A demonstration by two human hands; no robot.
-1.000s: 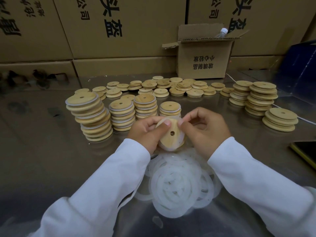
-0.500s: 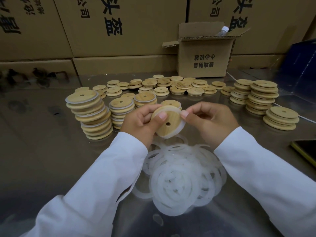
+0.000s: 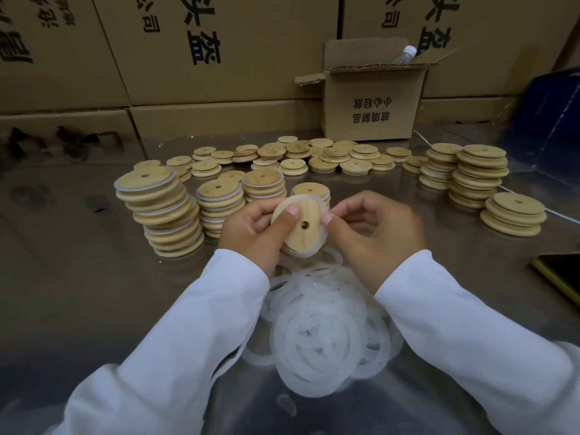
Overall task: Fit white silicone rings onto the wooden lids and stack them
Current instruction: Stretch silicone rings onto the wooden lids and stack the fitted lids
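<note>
Looking down through the head camera, I see both hands raised just above the steel table (image 3: 78, 293), meeting on one wooden lid (image 3: 309, 238). Left hand (image 3: 248, 227) grips it: thumb laid flat across the lid's face near the small centre hole, the other fingers curled round behind the rim. Right hand (image 3: 376, 237) meets it from the other side, thumb and forefinger closed in a pinch on the white silicone ring (image 3: 306, 253) at the lid's right edge, and the rest of its fingers curl loosely in. The ring shows as a pale band along the top, right and bottom of the lid. Whether it is seated all the way round I can't tell, because the left hand hides that side. The lid is tilted, face toward me.

Directly below the hands, between the two white sleeves (image 3: 204, 324), a loose pile of rings (image 3: 323, 334) lies on the table, overlapping one another. To the left stand stacks of ringed lids (image 3: 160, 208): a tall leaning one, then shorter ones beside it, the nearest partly hidden behind the held lid. Farther back, loose lids (image 3: 314, 158) are scattered in a low heap. On the right, stacks of bare lids (image 3: 480, 174) stand well apart from the hands. Behind the heap sits an open cardboard box (image 3: 370, 114) with a bottle (image 3: 406, 54) poking out, and big cartons (image 3: 219, 42) wall off the back. A dark phone (image 3: 561, 274) lies at the right edge.
</note>
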